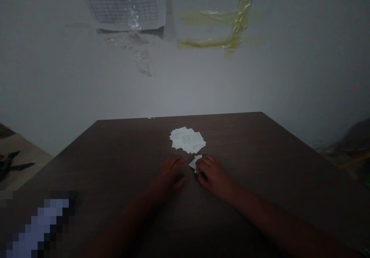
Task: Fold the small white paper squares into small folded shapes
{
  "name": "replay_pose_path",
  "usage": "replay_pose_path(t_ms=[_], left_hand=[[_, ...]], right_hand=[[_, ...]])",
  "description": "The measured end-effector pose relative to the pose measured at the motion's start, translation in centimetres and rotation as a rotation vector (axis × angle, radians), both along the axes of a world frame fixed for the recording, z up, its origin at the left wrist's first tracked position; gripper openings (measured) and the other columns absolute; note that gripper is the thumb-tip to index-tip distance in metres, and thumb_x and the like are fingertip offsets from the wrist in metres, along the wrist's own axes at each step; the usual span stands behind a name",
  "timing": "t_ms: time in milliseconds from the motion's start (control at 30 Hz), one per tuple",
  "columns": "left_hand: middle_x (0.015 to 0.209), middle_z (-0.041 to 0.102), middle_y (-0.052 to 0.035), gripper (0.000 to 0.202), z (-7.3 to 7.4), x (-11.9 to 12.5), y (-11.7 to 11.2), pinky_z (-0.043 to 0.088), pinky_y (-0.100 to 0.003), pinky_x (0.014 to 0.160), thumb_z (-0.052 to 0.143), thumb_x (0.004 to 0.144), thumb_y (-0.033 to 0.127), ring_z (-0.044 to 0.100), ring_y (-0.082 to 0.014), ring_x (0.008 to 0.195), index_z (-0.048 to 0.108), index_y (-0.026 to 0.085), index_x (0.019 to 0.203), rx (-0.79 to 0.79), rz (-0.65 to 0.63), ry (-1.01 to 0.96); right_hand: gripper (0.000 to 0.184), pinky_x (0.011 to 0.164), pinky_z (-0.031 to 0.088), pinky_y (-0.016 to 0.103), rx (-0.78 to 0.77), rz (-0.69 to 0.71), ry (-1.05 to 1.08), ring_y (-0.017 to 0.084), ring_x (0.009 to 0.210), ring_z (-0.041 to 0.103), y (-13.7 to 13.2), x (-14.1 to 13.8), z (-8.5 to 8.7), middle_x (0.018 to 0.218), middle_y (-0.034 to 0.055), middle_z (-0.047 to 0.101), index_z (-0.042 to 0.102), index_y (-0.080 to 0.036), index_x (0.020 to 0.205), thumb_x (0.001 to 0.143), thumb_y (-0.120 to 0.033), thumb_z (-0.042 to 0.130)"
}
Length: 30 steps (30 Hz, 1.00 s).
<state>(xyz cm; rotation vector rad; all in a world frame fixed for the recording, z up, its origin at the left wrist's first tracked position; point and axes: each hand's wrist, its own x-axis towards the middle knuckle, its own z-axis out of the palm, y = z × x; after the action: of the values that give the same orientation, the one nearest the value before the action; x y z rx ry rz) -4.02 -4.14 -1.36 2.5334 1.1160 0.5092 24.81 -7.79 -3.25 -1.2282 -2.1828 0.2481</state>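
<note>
A loose pile of small white printed paper slips (187, 139) lies on the dark brown table (260, 161), just beyond my hands. My right hand (212, 175) rests on the table with its fingers curled and pinched on one small white slip (195, 161) near the pile. My left hand (170, 177) lies palm down beside it, fingers stretched forward and flat on the wood, holding nothing. The two hands sit close together, almost touching.
A pale wall stands behind the table, with a grid sheet (124, 2) and yellowish tape (231, 30) stuck on it. Dark scissors-like objects (11, 165) lie on a lower surface at the left. A blurred patch covers the bottom left corner.
</note>
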Motion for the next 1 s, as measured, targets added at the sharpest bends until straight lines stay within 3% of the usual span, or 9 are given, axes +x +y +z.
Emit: replay_pose_path(t_ms=[100,233,400,533,633,733,900,1000], left_hand=[[0.174,0.081,-0.0166,0.064,0.0,0.1,-0.1,0.059,-0.065,0.144,0.087,0.107,0.023,0.075,-0.0425,0.165,0.076,0.030,0.170,-0.019,-0.055,0.018],[0.171,0.083,-0.0164,0.060,0.0,0.2,-0.2,0.059,-0.066,0.141,0.094,0.103,0.028,0.075,-0.0442,0.163,0.081,0.030,0.161,-0.027,-0.099,0.051],[0.170,0.084,-0.0145,0.053,1.0,0.6,-0.3,0.056,-0.065,0.142,0.094,0.106,0.026,0.074,-0.0433,0.163,0.084,0.030,0.158,-0.080,-0.096,0.110],[0.166,0.087,-0.0115,0.046,2.1,0.9,-0.8,0.056,-0.060,0.141,0.086,0.110,0.016,0.076,-0.0407,0.161,0.086,0.028,0.155,-0.084,-0.070,0.132],[0.164,0.089,-0.0097,0.045,2.2,0.9,-1.1,0.056,-0.059,0.141,0.088,0.110,0.017,0.079,-0.0415,0.158,0.089,0.030,0.153,-0.048,-0.056,0.175],[0.167,0.088,-0.0113,0.050,2.0,0.6,-1.4,0.053,-0.064,0.144,0.088,0.111,0.021,0.078,-0.0431,0.160,0.088,0.032,0.160,-0.009,-0.067,0.225],[0.179,0.082,-0.0133,0.053,2.1,0.1,-1.9,0.051,-0.073,0.147,0.086,0.115,0.029,0.071,-0.0456,0.172,0.086,0.033,0.168,-0.007,-0.057,0.304],[0.183,0.080,-0.0137,0.055,2.5,-0.1,-1.9,0.047,-0.076,0.149,0.086,0.115,0.029,0.069,-0.0462,0.174,0.085,0.033,0.170,-0.034,-0.048,0.325]], right_hand=[[0.034,0.131,0.063,0.066,-0.082,0.071,-0.114,0.041,0.141,0.080,-0.8,-1.2,0.1,0.145,0.0168,0.090,0.087,-0.024,0.140,0.108,-0.020,0.080],[0.052,0.136,0.063,0.065,-0.167,0.135,-0.030,0.041,0.149,0.082,-2.1,-2.3,0.1,0.158,0.0197,0.089,0.081,-0.021,0.160,0.109,-0.020,0.082],[0.044,0.124,0.072,0.055,-0.221,0.135,0.118,0.036,0.140,0.088,-2.3,-2.0,0.3,0.153,0.0159,0.091,0.084,-0.025,0.156,0.114,-0.017,0.075],[0.055,0.134,0.066,0.059,-0.151,0.167,0.009,0.036,0.150,0.084,-1.4,-0.9,0.6,0.162,0.0149,0.090,0.085,-0.028,0.165,0.113,-0.012,0.074],[0.054,0.136,0.064,0.061,-0.100,0.176,-0.110,0.038,0.150,0.084,-1.3,-0.5,0.6,0.162,0.0170,0.090,0.087,-0.026,0.164,0.113,-0.014,0.076],[0.052,0.137,0.063,0.063,-0.073,0.147,-0.190,0.040,0.152,0.083,-1.7,-0.5,0.6,0.161,0.0170,0.091,0.088,-0.025,0.163,0.113,-0.018,0.079],[0.043,0.138,0.060,0.076,-0.112,0.036,-0.303,0.051,0.173,0.067,-2.2,0.0,1.5,0.174,0.0163,0.084,0.093,-0.029,0.157,0.117,-0.025,0.077],[0.037,0.133,0.061,0.080,-0.141,-0.020,-0.343,0.054,0.173,0.066,-2.1,0.6,2.1,0.171,0.0189,0.085,0.096,-0.028,0.150,0.119,-0.028,0.077]])
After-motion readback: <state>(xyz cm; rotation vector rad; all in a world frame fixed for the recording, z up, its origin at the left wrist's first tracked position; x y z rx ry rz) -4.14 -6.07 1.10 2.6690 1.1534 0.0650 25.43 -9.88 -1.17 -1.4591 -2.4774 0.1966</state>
